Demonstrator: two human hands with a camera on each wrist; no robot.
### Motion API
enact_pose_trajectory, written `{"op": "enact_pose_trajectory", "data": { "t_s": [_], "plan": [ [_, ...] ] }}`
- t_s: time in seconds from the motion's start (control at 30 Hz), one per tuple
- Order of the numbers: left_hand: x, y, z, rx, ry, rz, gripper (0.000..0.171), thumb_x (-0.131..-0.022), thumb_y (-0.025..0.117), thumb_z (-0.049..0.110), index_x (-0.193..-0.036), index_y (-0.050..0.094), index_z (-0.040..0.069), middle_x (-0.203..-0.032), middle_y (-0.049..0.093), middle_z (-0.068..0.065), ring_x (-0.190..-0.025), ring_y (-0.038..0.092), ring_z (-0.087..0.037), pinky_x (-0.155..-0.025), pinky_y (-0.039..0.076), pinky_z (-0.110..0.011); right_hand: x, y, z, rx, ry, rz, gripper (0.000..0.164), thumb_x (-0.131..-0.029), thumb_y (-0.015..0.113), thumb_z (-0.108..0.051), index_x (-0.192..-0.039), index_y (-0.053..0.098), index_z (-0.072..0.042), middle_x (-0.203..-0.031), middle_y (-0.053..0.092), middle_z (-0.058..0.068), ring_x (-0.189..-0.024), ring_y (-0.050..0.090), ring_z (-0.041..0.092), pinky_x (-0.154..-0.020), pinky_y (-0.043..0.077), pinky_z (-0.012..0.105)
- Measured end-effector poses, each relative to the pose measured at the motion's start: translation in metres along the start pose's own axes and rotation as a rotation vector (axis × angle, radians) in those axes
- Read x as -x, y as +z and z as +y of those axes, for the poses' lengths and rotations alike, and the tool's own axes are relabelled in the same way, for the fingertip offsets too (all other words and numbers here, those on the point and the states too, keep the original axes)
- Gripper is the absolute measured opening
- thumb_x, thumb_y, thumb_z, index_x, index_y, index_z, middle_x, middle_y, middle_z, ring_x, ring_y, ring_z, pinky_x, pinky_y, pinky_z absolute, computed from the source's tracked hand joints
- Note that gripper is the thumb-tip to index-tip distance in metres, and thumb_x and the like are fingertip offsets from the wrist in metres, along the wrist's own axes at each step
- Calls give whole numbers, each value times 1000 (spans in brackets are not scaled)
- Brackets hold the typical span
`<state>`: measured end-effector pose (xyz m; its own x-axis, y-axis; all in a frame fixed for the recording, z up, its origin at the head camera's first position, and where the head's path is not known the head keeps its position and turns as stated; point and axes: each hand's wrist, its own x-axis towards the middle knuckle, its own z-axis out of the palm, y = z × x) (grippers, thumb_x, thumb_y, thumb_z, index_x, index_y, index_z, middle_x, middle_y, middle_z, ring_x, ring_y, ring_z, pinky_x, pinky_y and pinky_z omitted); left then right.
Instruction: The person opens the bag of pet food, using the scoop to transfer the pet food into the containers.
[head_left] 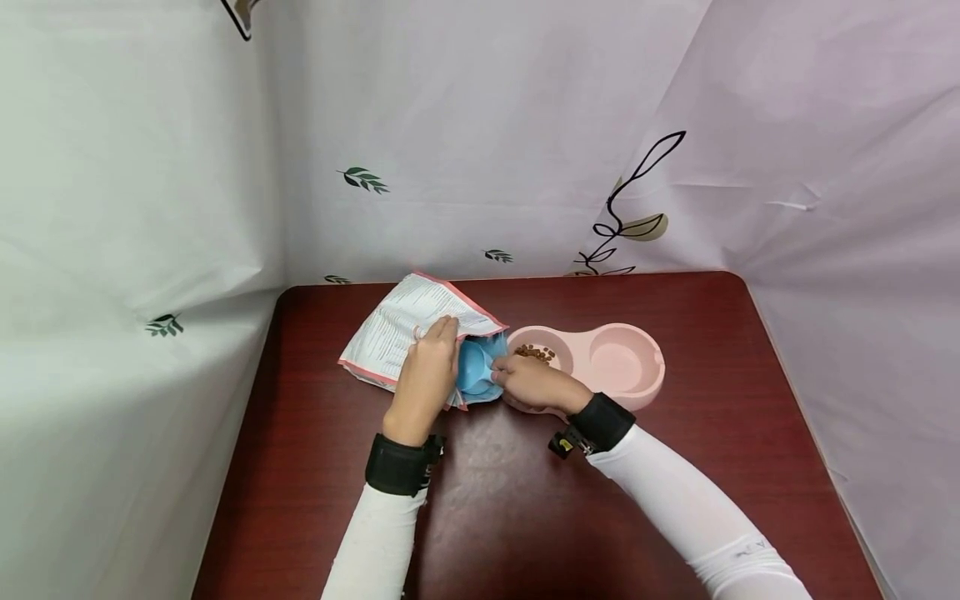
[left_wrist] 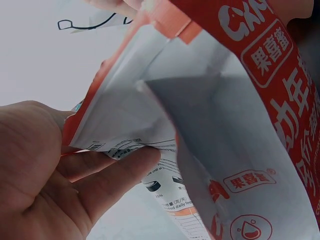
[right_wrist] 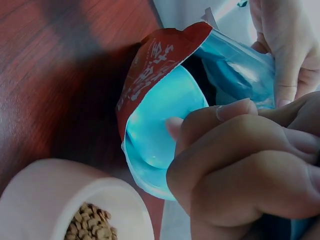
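Two things held: left hand (head_left: 424, 377) pinches floppy bag (head_left: 395, 327) by its mouth near table's (head_left: 495, 517) far edge, right hand (head_left: 538, 383) curls round scoop (head_left: 472, 368), likely light, stiff, best held there.

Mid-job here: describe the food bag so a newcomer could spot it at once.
Start at the dark red table and find the pink double bowl toward its far side. Just left of it lies the food bag, its open mouth facing the bowl, the left hand gripping its edge. Unlike the bowl, it has a white, text-covered face with coral-red edging.
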<state>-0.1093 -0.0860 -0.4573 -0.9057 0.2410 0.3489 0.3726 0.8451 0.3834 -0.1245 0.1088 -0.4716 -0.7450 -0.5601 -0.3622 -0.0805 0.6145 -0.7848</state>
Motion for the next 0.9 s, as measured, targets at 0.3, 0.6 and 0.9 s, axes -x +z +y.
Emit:
{"op": "enact_pose_trajectory", "data": {
  "t_s": [0.3, 0.6, 0.9],
  "plan": [
    [0, 4, 0, 16, 2, 8, 29, -101, 64, 4, -128, 67, -8, -130, 68, -25, -109, 72, -39, -83, 61, -46, -12, 16, 2, -274, 57, -11, 31, -111, 41, -17, -99, 52, 10, -60, 46, -1, -43, 36, 9, -42, 31, 23],
    [1, 3, 2, 18, -19, 7, 28, -102, 63, 5, -128, 67, -7, -130, 68, -23, -106, 73, -39, -81, 62, -45, -22, 21, 4, -377, 57, 6, 30, -111, 42, -16, -103, 57, 9, -59, 45, 0, -43, 34, 8, -41, 30, 23],
    [1, 4, 2, 18, -6, 5, 28, -103, 62, 6, -128, 68, -6, -128, 69, -23, -106, 74, -38, -79, 62, -44, -25, 27, 9, -398, 44, 11, 33, -112, 40, -20, -102, 53, 9, -59, 44, -2, -42, 34, 9, -39, 28, 24]
  ]
}}
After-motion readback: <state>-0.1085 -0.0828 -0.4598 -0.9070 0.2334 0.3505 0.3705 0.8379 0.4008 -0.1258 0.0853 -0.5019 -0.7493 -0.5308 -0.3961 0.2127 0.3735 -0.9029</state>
